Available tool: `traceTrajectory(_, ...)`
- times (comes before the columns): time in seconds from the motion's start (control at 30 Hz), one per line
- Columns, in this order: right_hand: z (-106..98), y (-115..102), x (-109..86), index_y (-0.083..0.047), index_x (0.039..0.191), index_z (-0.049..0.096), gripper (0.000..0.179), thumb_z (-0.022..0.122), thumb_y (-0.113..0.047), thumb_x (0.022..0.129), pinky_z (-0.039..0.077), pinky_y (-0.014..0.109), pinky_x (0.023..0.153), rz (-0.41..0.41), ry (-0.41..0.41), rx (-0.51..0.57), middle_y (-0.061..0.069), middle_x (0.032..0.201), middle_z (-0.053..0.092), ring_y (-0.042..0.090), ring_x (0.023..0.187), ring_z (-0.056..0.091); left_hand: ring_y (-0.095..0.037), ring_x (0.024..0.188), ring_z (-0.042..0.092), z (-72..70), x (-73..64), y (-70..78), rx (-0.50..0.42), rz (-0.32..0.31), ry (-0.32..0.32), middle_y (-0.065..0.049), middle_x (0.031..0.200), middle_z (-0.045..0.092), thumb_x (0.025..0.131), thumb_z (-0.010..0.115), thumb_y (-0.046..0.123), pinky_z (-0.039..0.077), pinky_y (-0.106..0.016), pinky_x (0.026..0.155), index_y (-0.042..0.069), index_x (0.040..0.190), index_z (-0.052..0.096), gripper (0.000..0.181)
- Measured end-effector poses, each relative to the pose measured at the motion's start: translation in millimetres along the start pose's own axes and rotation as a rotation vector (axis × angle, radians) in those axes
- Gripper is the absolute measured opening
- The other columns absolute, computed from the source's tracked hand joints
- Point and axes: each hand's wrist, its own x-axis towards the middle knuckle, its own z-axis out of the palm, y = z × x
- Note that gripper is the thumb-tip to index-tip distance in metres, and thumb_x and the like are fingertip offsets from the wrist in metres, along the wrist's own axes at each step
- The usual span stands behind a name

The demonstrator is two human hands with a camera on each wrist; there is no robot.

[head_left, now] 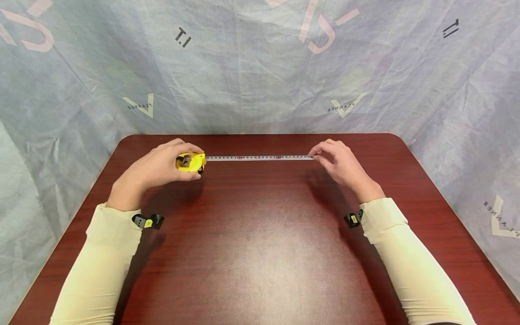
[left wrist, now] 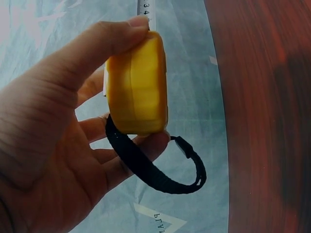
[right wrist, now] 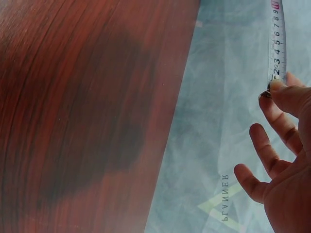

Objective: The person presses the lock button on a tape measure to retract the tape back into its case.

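Observation:
A yellow tape measure [head_left: 195,163] is gripped by my left hand [head_left: 156,164], thumb and fingers round its case. From the case a white blade [head_left: 260,158] with printed numbers runs out straight toward the right. My right hand [head_left: 341,162] pinches the blade's end between thumb and index finger; its other fingers are spread in the right wrist view, where the metal end hook [right wrist: 266,92] shows at the fingertips. A black wrist strap [left wrist: 146,167] hangs in a loop from the case in the left wrist view. Both hands are held above the table, casting shadows on it.
The dark red wooden table [head_left: 252,234] spreads beneath both arms, with a bright glare near its front. A grey printed cloth [head_left: 252,81] hangs behind it and along both sides. Small black devices [head_left: 148,221] are strapped at both wrists.

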Motion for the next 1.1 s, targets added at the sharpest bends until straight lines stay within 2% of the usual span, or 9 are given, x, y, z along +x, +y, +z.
traceTrajectory(1.1,4.1,-9.6,7.1,-0.012,0.101,0.074,0.017,0.073,0.003,0.093,0.04,0.048,0.091,-0.016,-0.005,0.019,0.002,0.106,0.07,0.032,0.105,0.057,-0.025,0.104,0.057,3.5,10.2,7.4,-0.011,-0.007,-0.021,-0.004,0.121,0.058,0.081,0.088,0.039,0.046,-0.047,0.09,0.024,0.132,0.066,0.057)
